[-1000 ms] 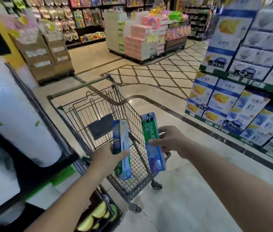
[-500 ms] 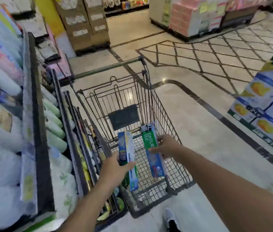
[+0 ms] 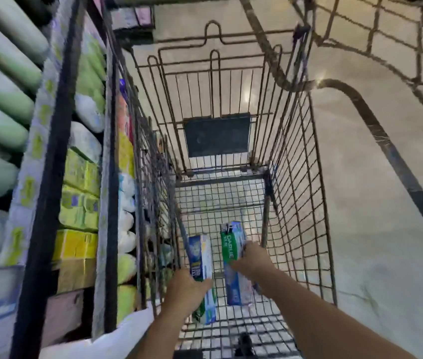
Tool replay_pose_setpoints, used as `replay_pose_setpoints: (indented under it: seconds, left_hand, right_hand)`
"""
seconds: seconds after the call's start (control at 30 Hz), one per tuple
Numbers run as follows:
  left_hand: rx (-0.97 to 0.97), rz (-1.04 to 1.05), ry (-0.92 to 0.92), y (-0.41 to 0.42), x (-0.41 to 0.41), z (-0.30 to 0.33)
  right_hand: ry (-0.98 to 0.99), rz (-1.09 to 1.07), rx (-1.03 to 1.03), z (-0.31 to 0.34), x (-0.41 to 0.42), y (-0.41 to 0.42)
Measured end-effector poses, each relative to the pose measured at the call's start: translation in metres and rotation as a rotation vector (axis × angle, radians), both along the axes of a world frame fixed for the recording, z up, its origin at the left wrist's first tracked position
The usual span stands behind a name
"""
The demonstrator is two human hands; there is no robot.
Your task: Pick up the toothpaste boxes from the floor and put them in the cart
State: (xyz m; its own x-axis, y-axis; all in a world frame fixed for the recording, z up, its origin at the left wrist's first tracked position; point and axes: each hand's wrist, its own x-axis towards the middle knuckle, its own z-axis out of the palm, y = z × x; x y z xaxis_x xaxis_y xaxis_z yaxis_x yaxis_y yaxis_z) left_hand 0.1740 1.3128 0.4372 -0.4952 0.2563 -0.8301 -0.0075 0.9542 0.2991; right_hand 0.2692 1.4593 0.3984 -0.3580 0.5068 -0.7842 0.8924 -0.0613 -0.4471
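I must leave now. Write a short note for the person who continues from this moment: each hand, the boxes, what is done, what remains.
Left hand: grips the blue and white toothpaste box, low inside the cart.
Right hand: grips the green toothpaste box, also inside the basket.
Done: both boxes are off the floor and down within the cart walls.
Left: let go of both boxes onto the wire bottom. Whether more boxes lie on the floor cannot be seen here.

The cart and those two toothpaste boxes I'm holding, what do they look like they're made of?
Cart: metal wire, dull dark finish, judging by its thin welded grid; possibly worn. Left-hand box and right-hand box: printed cardboard, slightly glossy, with sharp folded edges and colour graphics. The left hand and right hand each grip one.
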Motion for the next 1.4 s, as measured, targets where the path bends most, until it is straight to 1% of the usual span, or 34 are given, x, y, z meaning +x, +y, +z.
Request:
replay_pose_setpoints:
  seconds: [0.13,0.33,0.57,0.83,0.97,1.07,1.23,1.33,1.4]
  left_hand:
    - [-0.072,0.007,0.057,0.004,-0.002,-0.053]
    - [-0.170,-0.035,0.133,0.012,-0.009,-0.114]
    - [-0.234,-0.120,0.191,-0.003,-0.003,-0.157]
    - [-0.242,-0.192,0.078,-0.009,0.006,-0.169]
    - [-0.226,-0.211,0.062,-0.003,0.004,-0.143]
    - [-0.168,-0.314,0.089,0.013,-0.007,-0.101]
    - [0.032,-0.459,0.152,0.049,-0.038,0.017]
    - [0.113,-0.507,0.199,0.057,-0.052,0.091]
    - [0.106,-0.611,0.260,0.058,-0.058,0.142]
  right_hand:
    - [-0.088,0.111,-0.020,-0.061,-0.009,-0.012]
    - [-0.108,0.164,-0.040,-0.107,-0.011,-0.020]
    - [-0.138,0.200,-0.007,-0.132,-0.016,-0.044]
    - [-0.114,0.196,-0.041,-0.138,-0.012,-0.068]
    - [-0.107,0.243,-0.072,-0.110,-0.008,-0.053]
    - [-0.089,0.250,-0.025,-0.068,-0.003,-0.030]
    - [0.029,0.206,0.018,0.042,0.001,0.016]
    - [0.093,0.290,0.095,0.121,0.006,0.036]
    - [0.120,0.372,0.188,0.173,0.012,0.046]
